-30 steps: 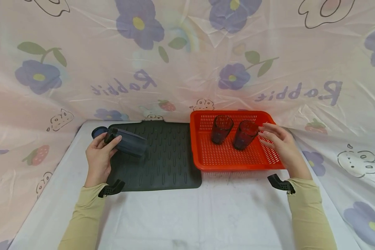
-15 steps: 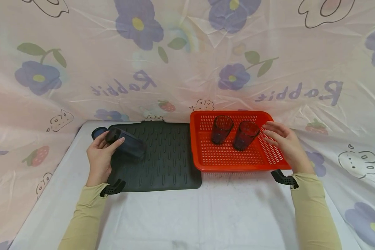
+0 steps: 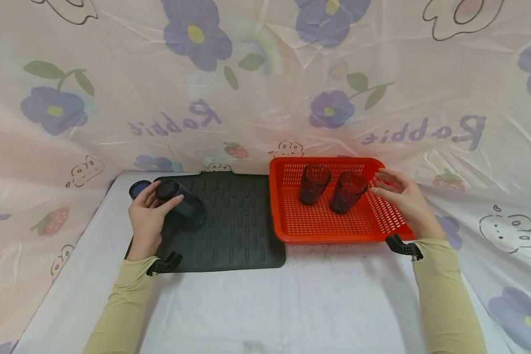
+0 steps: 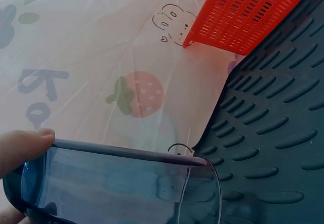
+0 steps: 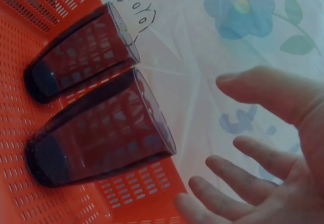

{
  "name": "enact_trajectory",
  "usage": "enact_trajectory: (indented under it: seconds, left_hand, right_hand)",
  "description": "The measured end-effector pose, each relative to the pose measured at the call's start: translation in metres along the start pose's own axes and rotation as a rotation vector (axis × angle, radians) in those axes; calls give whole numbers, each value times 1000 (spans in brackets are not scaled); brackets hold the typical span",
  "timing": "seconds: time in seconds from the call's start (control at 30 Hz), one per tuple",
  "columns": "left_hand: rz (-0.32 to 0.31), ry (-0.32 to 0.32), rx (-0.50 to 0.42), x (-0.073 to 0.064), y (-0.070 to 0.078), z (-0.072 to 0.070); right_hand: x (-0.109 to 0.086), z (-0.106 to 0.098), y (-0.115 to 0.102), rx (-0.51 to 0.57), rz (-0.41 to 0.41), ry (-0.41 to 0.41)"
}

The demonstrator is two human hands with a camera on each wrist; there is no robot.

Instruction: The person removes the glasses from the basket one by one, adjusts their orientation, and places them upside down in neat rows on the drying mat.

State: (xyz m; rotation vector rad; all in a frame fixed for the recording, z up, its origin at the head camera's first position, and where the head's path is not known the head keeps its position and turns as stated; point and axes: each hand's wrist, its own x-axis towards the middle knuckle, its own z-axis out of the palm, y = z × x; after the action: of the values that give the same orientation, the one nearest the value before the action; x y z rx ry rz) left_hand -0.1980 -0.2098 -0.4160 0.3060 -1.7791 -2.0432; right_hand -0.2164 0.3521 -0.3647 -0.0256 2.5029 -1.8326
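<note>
My left hand (image 3: 147, 219) pinches a dark blue drinking glass (image 3: 187, 206) by its thick base end. The glass is tilted over the left part of the black ribbed mat (image 3: 243, 226), its rim pointing down and to the right. In the left wrist view, the clear wall of this glass (image 4: 121, 183) runs from my thumb to the rim. Just behind that hand is another dark blue glass (image 3: 138, 188), partly hidden. My right hand (image 3: 404, 201) hovers with spread fingers over the right side of the red basket (image 3: 323, 238), apart from the nearer glass (image 5: 101, 133).
Two dark glasses, the left one (image 3: 314, 184) and the right one (image 3: 348, 192), stand mouth up, leaning slightly, inside the basket. The basket adjoins the mat's right edge on a white-covered table (image 3: 265, 309). A printed curtain (image 3: 256, 98) hangs close behind.
The glass in my left hand has tipped further rim-down, and that hand has shifted slightly right. My right hand has drawn a little to the right, away from the nearer glass in the basket.
</note>
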Motion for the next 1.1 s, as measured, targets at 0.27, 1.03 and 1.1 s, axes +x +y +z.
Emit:
enact_trajectory:
  seconds: [0.27, 1.03, 1.1]
  left_hand:
    - [44, -33, 61, 3, -4, 1]
    - [116, -57, 89, 9, -7, 17]
    - [120, -59, 85, 12, -12, 16]
  right_hand:
    - [7, -2, 2, 20, 8, -37]
    - [21, 13, 1, -3, 14, -162]
    - [22, 14, 2, -4, 5, -160]
